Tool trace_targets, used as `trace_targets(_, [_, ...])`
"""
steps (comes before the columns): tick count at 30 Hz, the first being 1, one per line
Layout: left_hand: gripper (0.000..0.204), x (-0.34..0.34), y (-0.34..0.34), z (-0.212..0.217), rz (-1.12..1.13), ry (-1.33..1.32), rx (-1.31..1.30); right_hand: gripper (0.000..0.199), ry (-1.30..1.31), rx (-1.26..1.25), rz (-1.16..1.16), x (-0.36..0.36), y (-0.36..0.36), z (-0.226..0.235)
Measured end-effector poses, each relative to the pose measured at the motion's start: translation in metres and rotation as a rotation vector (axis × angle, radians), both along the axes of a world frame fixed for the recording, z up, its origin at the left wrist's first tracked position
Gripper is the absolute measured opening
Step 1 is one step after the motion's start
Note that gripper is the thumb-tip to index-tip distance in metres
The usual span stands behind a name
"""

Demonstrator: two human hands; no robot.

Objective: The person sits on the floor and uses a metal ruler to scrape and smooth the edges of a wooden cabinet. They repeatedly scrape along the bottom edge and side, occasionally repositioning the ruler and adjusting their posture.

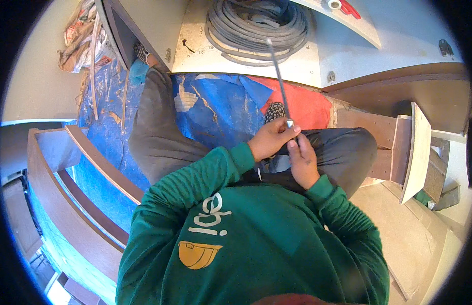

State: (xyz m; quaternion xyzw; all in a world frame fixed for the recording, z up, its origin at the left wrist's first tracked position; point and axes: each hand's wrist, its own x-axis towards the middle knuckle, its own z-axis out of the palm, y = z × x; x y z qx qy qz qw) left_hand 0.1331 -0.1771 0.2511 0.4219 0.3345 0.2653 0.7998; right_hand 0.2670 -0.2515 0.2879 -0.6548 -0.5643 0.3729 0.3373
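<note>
A long thin dark rod [280, 81] with a pale tip and a silver collar rises away from me at a slight slant to the left. My left hand [270, 140] is closed around it by the collar, thumb and fingers pinching. Just below and to the right, my right hand [303, 161] closes on the rod's darker lower end, its thumb pointing up. The fingers hide most of that end. Beyond the rod's tip lies a big coil of grey cable [223, 40] on a pale board; whether the rod joins it I cannot tell.
My bent legs [149, 122] frame the work. Blue sheeting [205, 109] and a red sheet [309, 101] cover the floor. Brown wooden panels [76, 218] stand at left, and a wooden frame [414, 152] at right. Crumpled wrappings [83, 38] lie at far left.
</note>
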Motion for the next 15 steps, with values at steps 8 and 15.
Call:
trace_targets(8, [0.021, -0.065, 0.05, -0.051, 0.206, 0.277, -0.079, 0.033, -0.661, -0.376, 0.503, 0.108, 0.161, -0.051])
trace_targets(15, [0.042, -0.119, 0.075, -0.07, 0.015, 0.707, 0.044, 0.038, -1.076, -0.508, 0.237, 0.182, 0.248, -0.14])
